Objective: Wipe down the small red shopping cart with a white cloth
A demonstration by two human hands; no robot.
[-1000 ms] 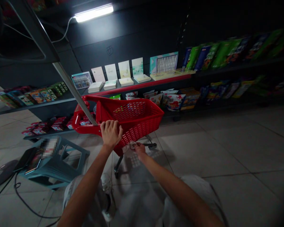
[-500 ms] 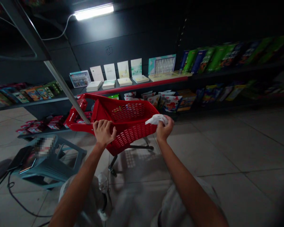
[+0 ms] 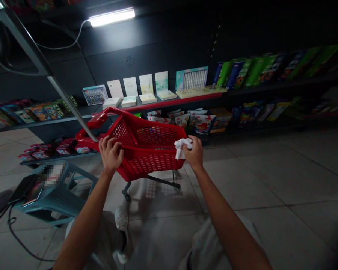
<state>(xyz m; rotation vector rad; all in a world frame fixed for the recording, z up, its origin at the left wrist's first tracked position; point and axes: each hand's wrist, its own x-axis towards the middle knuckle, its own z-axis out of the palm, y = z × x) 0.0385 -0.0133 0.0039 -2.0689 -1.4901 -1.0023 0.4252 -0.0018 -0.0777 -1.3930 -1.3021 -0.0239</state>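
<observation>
A red plastic shopping cart [image 3: 150, 161] stands on its wheels in front of me, its handle end to the left. My left hand [image 3: 110, 153] is closed over the near rim by the handle end, fingers hooked to the inside. At the cart's right end, my right hand [image 3: 195, 152] grips a crumpled white cloth [image 3: 180, 147]. Part of the cloth hangs down against the outer corner of the basket. A metal pole [image 3: 69, 107] with a grey loop-shaped top slants up from the cart beside my left hand.
Behind the cart, a dark shelf carries white booklets [image 3: 131, 100], boxed pen sets [image 3: 192, 78] and green packs [image 3: 256, 70]. Snack bags [image 3: 202, 123] sit lower down. A blue-grey plastic stool [image 3: 59, 198] with devices on it stands at left, a black cable [image 3: 19, 240] trailing on the floor.
The cart has swung and shifted slightly left, its handle end lower in height. My left hand moved left with it. My right hand and the cloth shifted slightly left, the cloth now draping down the corner.
</observation>
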